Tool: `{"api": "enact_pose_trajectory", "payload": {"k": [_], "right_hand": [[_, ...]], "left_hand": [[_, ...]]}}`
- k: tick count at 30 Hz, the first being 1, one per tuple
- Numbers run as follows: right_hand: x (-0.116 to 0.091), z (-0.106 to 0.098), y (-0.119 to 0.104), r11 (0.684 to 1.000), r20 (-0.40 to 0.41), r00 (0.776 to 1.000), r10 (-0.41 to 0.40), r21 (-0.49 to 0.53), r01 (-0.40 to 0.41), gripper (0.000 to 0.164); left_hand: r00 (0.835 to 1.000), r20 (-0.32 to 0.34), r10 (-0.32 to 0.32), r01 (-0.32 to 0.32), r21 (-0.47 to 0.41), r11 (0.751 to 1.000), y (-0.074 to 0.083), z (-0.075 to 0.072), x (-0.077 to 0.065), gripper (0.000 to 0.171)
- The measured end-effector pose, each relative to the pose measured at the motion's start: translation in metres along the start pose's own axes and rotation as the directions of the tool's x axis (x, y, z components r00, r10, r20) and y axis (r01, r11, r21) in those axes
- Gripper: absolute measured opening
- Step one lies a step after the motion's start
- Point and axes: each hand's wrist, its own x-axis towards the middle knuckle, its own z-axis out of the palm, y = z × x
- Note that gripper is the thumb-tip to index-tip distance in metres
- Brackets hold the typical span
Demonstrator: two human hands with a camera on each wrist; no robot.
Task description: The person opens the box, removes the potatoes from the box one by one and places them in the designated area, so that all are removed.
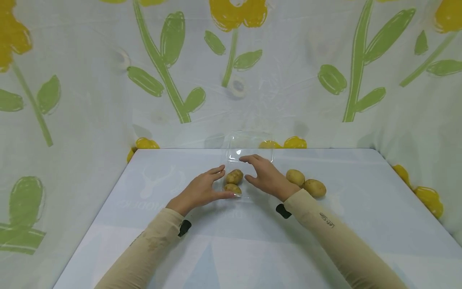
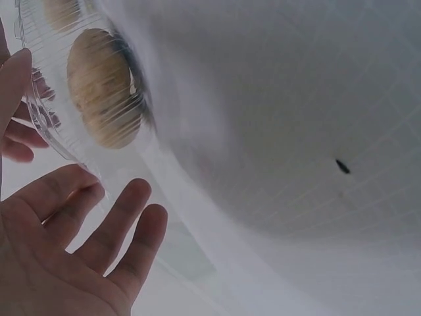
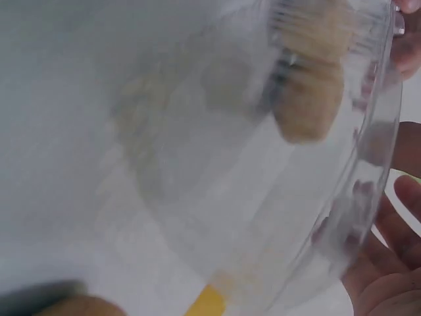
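A clear plastic clamshell container (image 1: 246, 197) lies on the table with its lid (image 1: 251, 141) raised at the back. Inside it sit two potatoes, one farther back (image 1: 234, 176) and one nearer the front (image 1: 232, 189). My left hand (image 1: 202, 189) is at the container's left side, thumb by the front rim and fingers spread; in the left wrist view its fingertips (image 2: 135, 197) are at or close to the clear wall. On the right side my right hand (image 1: 268, 176) hovers with fingers extended and nothing visible in it. The right wrist view is blurred.
Two loose potatoes, one behind (image 1: 295, 177) and one in front (image 1: 315, 188), lie on the table to the right, close to my right forearm. A flower-patterned curtain (image 1: 288, 60) hangs behind the table (image 1: 173, 257) and at its sides.
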Motion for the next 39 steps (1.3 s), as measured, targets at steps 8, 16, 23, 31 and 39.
{"api": "enact_pose_trajectory", "payload": {"k": [8, 16, 23, 31, 39], "right_hand": [[0.013, 0.015, -0.009, 0.997, 0.044, 0.998, -0.039, 0.068, 0.036, 0.048], [0.018, 0.021, -0.007, 0.994, 0.091, 0.992, -0.088, 0.073, 0.082, 0.044], [0.019, 0.024, -0.008, 0.997, 0.158, 0.985, -0.07, 0.047, 0.063, 0.044], [0.016, 0.025, -0.007, 0.992, 0.17, 0.978, -0.124, -0.011, 0.128, 0.041], [0.013, 0.026, -0.006, 0.99, 0.153, 0.98, -0.129, -0.042, 0.137, 0.04]], "left_hand": [[1.0, -0.005, 0.01, -0.01, -0.008, 1.0, 0.0, -0.001, -0.001, 0.097], [1.0, -0.001, 0.011, -0.011, -0.021, 1.0, 0.001, -0.001, -0.002, 0.096], [1.0, 0.001, 0.008, -0.008, -0.014, 1.0, 0.0, -0.001, -0.002, 0.097], [1.0, -0.002, 0.01, -0.01, -0.03, 0.999, 0.0, 0.0, -0.002, 0.098], [1.0, -0.01, -0.004, 0.004, -0.02, 1.0, 0.0, 0.0, -0.001, 0.098]]}}
